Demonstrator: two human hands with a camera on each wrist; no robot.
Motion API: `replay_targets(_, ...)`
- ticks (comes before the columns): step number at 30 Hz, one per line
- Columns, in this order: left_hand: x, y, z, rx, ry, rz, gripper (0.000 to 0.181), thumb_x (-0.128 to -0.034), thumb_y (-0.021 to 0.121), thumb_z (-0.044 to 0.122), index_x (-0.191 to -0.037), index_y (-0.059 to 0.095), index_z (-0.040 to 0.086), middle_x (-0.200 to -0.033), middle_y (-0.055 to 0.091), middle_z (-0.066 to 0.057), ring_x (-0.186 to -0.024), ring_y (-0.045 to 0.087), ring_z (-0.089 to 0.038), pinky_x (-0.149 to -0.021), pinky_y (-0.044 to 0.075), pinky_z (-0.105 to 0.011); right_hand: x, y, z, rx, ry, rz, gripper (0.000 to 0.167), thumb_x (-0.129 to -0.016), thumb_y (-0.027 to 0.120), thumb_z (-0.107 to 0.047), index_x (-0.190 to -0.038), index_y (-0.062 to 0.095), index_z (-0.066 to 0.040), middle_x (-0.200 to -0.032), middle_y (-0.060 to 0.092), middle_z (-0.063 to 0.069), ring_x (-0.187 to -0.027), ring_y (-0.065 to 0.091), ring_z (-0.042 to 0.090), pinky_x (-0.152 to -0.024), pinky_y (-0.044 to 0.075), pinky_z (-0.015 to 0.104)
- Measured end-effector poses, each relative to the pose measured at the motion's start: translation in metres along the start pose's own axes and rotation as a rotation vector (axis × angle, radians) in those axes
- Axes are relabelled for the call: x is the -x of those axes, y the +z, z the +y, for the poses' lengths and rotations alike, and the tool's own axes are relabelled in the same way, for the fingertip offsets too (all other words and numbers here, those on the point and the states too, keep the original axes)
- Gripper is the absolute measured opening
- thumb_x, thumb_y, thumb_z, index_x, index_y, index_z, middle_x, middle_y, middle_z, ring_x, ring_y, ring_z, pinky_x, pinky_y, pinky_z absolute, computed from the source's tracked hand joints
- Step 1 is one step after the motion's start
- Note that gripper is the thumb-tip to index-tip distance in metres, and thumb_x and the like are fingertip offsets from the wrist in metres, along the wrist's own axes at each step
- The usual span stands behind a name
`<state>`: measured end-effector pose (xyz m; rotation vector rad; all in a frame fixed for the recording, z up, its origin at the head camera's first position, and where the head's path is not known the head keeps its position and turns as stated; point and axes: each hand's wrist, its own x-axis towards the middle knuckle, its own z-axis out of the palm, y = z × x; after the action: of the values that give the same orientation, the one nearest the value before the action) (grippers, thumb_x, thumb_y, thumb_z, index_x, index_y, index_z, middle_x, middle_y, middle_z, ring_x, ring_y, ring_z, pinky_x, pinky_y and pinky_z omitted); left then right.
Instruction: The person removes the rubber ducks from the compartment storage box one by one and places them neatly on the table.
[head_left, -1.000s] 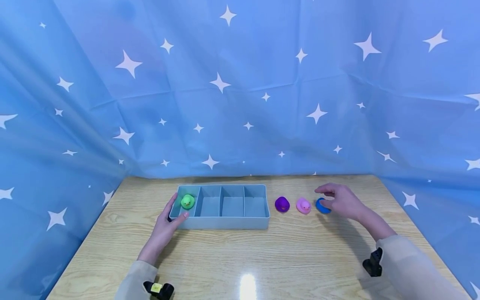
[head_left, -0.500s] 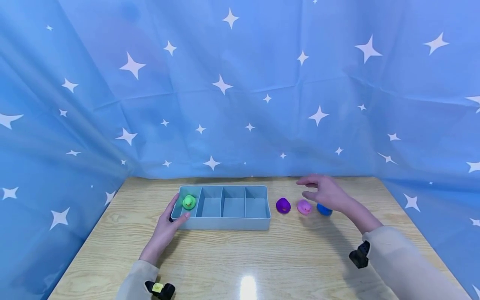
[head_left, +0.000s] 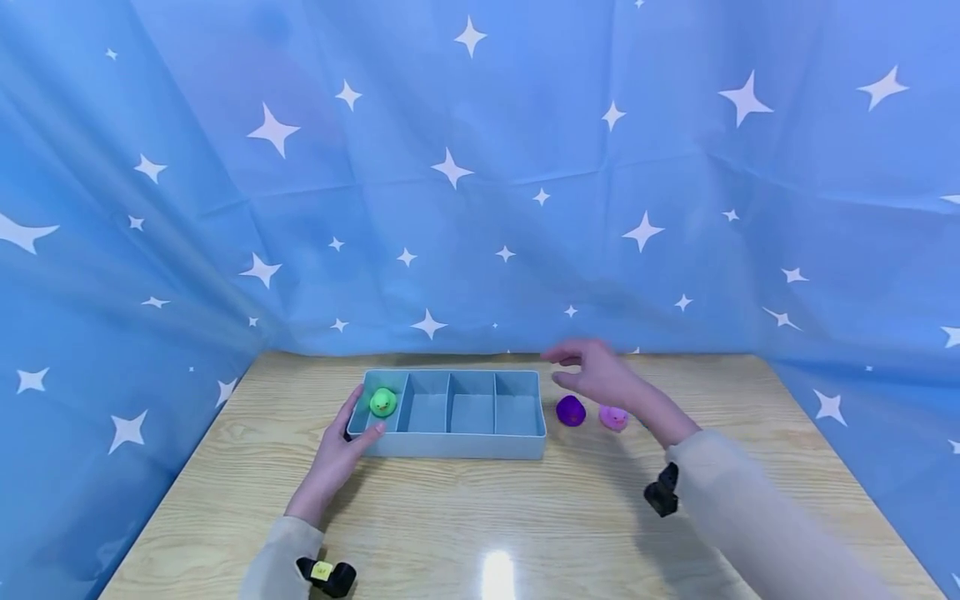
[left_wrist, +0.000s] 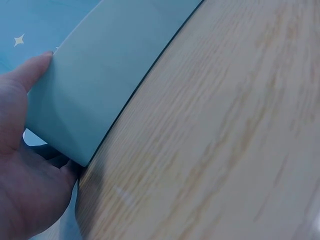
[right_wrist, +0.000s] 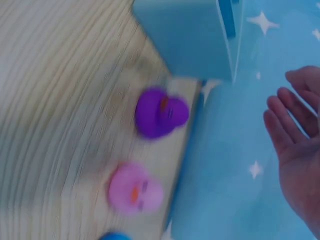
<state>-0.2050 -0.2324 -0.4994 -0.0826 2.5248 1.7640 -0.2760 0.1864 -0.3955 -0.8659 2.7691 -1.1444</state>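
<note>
My left hand (head_left: 337, 450) holds the left end of a blue-grey divided box (head_left: 457, 446), thumb on its front wall and fingers along the left side. In the left wrist view, the thumb lies near the rim of the box (left_wrist: 107, 70). A green toy duck (head_left: 382, 402) sits in the leftmost compartment. My right hand (head_left: 600, 371) hovers above the purple toy duck (head_left: 571, 411), with nothing in its fingers. Beside that stands a pink toy duck (head_left: 613, 417). A blue toy duck (right_wrist: 115, 236) barely shows in the right wrist view; my arm hides it in the head view.
The wooden table (head_left: 420, 517) backs onto a blue curtain (head_left: 480, 208) with white stars. The box's three other compartments hold nothing visible. Black wrist cameras (head_left: 663, 490) sit on both sleeves.
My right hand has moved left, from the blue duck past the pink one to above the purple one. The left hand stays on the box. The ducks remain in place.
</note>
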Motion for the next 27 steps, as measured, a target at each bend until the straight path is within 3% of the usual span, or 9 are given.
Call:
replay_targets(7, 0.001, -0.004, 0.001, 0.001, 0.004, -0.002, 0.081, -0.1022, 0.063, 0.040, -0.166, 0.015, 0.030, -0.171, 0.008, -0.015, -0.155, 0.003, -0.040, -0.121, 0.009, -0.064, -0.030, 0.037, -0.025, -0.076, -0.075, -0.055, 0.033, -0.097, 0.071, -0.014, -0.125, 0.070, 0.003, -0.123, 0.070, 0.018, -0.114, 0.066, 0.036, -0.100, 0.052, 0.048)
replay_targets(12, 0.000, -0.002, -0.002, 0.006, 0.013, -0.003, 0.081, -0.1019, 0.064, 0.040, -0.166, 0.016, 0.029, -0.171, 0.008, -0.016, -0.156, 0.003, -0.039, -0.122, 0.010, -0.061, -0.043, 0.059, -0.039, -0.117, -0.057, -0.077, 0.031, -0.098, 0.070, -0.011, -0.127, 0.070, 0.001, -0.124, 0.070, 0.017, -0.114, 0.065, 0.034, -0.100, 0.052, 0.048)
replay_targets(19, 0.003, -0.002, -0.005, 0.044, 0.036, -0.005, 0.081, -0.1018, 0.066, 0.036, -0.166, 0.018, 0.027, -0.170, 0.009, -0.018, -0.155, 0.006, -0.040, -0.122, 0.013, -0.060, -0.060, 0.089, -0.056, -0.160, -0.006, -0.138, 0.034, -0.101, 0.067, -0.013, -0.132, 0.067, 0.000, -0.125, 0.069, 0.014, -0.114, 0.064, 0.025, -0.098, 0.053, 0.039)
replay_targets(27, 0.000, -0.001, -0.002, 0.052, 0.026, -0.004, 0.083, -0.1008, 0.067, 0.036, -0.166, 0.017, 0.026, -0.170, 0.010, -0.018, -0.155, 0.007, -0.040, -0.122, 0.014, -0.060, -0.077, 0.109, -0.070, -0.157, -0.071, -0.148, 0.031, -0.101, 0.065, -0.008, -0.131, 0.068, 0.000, -0.126, 0.069, 0.014, -0.115, 0.065, 0.024, -0.098, 0.053, 0.037)
